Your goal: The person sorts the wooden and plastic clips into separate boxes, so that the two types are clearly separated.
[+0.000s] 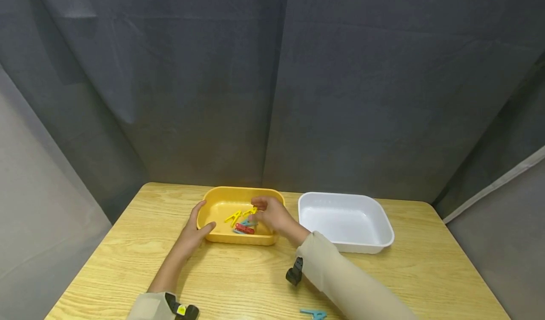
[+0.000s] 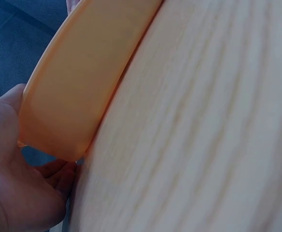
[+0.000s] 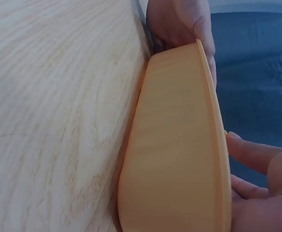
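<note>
A yellow tray (image 1: 219, 237) stands toward the back of the table with small plastic clothespins in it. My left hand (image 1: 191, 232) grips its left end, the thumb over the near rim; the left wrist view also shows this hand (image 2: 20, 169) at the tray's corner. Over the tray's right side, my right hand (image 1: 272, 214) pinches a yellow clothespin (image 1: 250, 211) between thumb and fingers. Another yellow clothespin (image 1: 232, 217), a red one (image 1: 244, 229) and a blue one (image 1: 248, 222) lie beside it, partly overlapping.
To the right of the yellow tray stands a white tray (image 1: 346, 218), with my right forearm passing in front of its near left corner. A blue clothespin (image 1: 313, 313) lies at the table's front edge. Grey curtains (image 1: 272, 97) hang behind the wooden table (image 1: 238, 277).
</note>
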Demonstrator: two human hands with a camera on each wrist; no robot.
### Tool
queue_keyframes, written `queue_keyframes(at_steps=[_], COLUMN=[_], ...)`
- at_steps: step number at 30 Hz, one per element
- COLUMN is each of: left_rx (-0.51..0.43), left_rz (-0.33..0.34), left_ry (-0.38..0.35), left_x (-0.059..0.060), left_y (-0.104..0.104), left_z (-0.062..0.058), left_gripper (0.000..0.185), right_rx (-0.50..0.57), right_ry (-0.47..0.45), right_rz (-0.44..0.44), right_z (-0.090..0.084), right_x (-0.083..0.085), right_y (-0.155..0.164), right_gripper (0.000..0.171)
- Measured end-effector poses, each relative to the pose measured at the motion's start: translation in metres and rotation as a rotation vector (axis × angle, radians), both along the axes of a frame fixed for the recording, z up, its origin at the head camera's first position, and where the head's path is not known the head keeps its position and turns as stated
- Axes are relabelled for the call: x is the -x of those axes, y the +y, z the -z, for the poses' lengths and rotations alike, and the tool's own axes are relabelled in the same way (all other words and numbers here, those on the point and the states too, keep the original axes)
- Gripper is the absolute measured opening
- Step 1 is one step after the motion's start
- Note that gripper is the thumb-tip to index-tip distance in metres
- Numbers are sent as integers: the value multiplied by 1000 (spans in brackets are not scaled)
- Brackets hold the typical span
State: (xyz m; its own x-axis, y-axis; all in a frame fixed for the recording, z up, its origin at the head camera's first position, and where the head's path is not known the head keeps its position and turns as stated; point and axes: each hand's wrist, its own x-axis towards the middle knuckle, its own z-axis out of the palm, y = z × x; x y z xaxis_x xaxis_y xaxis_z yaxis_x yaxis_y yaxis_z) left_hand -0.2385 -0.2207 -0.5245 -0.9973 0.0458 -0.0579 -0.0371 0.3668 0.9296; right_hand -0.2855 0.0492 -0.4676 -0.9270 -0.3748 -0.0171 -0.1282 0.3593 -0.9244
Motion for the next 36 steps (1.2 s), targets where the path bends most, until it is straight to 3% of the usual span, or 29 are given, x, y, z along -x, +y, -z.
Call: queue_keyframes(at_steps=[16, 28, 36], left_rx=[-19, -22, -14], left_rz=[-2, 7, 1], left_ry=[-2, 5, 3], left_x=[-1, -2, -2], left_y=[3, 1, 2], left_z=[1, 1, 0], left_gripper=[82, 82, 82], right_rx=[9, -84, -34], right_ry=[-100, -76, -86], right_rz=[103, 128, 119], right_z=[17, 21, 22], right_x=[16, 19, 19], right_y=[-17, -22, -22], right_gripper=[58, 58, 57])
